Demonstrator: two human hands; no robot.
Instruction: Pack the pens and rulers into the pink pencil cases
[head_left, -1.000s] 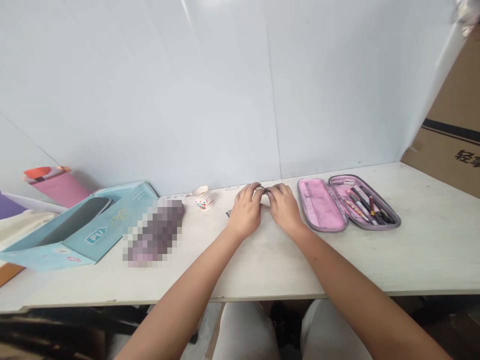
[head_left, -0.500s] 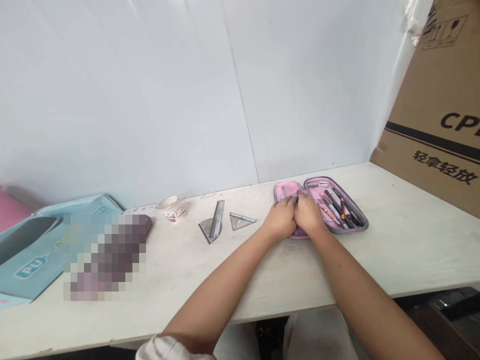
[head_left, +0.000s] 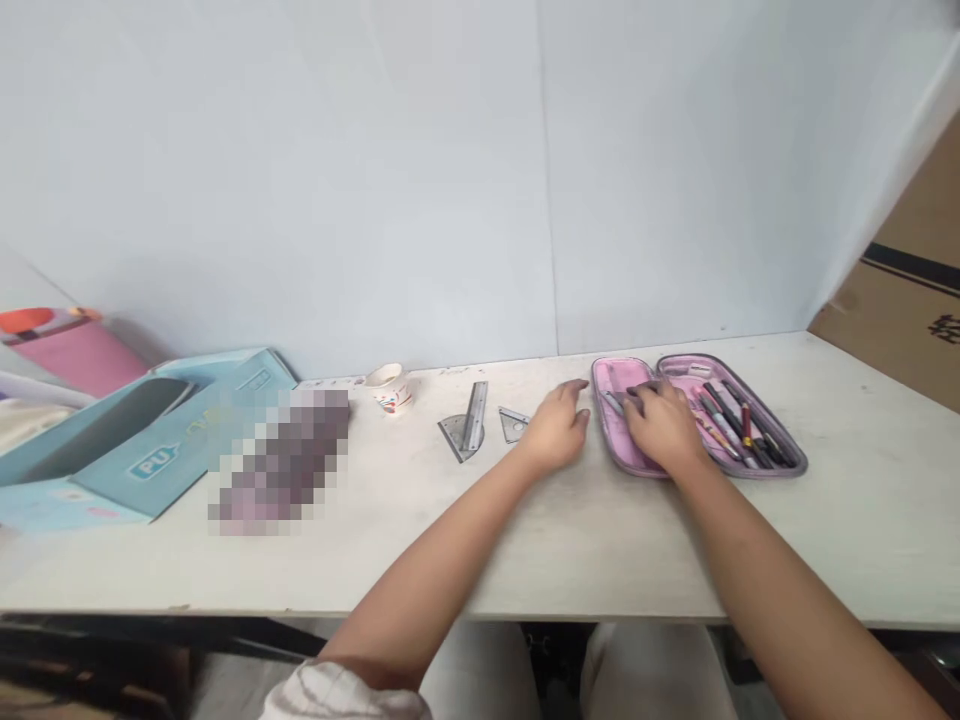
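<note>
The pencil case [head_left: 611, 425] lay open on the desk [head_left: 637, 560], right of centre, its two halves side by side, each with its long axis slanting from far left to near right. A small grey item [head_left: 615, 402] sat near the far end of the pink left half, while pens [head_left: 739, 425] lay along the right half. The right hand [head_left: 664, 425] was over the middle of the case, its fingers [head_left: 641, 392] curled down into it; whether they gripped anything could not be made out. The left hand [head_left: 559, 428] rested just left of the case, apart from it, with its fingers [head_left: 574, 395] spread open. The case had not been closed, and a metal ruler [head_left: 474, 415], a protractor [head_left: 454, 438] and a set square [head_left: 512, 425] lay outside it, left of the left hand. Farther left stood a paper cup [head_left: 388, 388], then a pixelated object [head_left: 281, 460] and a blue box [head_left: 142, 455].
</note>
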